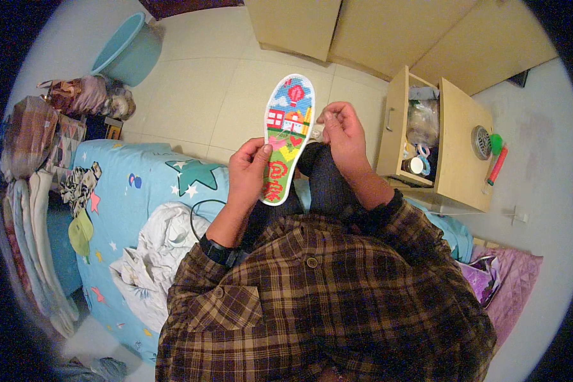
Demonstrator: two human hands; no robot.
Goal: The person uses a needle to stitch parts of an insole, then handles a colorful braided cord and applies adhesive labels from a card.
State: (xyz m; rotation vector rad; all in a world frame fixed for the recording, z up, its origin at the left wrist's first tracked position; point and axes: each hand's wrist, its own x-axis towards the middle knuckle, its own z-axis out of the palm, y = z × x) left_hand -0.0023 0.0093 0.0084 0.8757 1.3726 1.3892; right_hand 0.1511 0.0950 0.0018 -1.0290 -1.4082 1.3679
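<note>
An embroidered shoe insole [291,137] with a white border stands upright in front of me, its stitched face toward me. The stitching shows a red balloon, small houses, hearts and red figures on blue and green. My left hand [248,169] grips the insole by its left edge, thumb on the stitched face. Just off the right edge, my right hand [346,135] is raised with thumb and forefinger pinched together. Whatever sits in that pinch, perhaps a needle or thread, is too small to make out.
A blue star-patterned bed [127,184] with a crumpled white cloth [165,245] lies to my left. On the right an open drawer [398,127] juts from a wooden cabinet [465,140]. A teal tub [130,51] stands at the far left.
</note>
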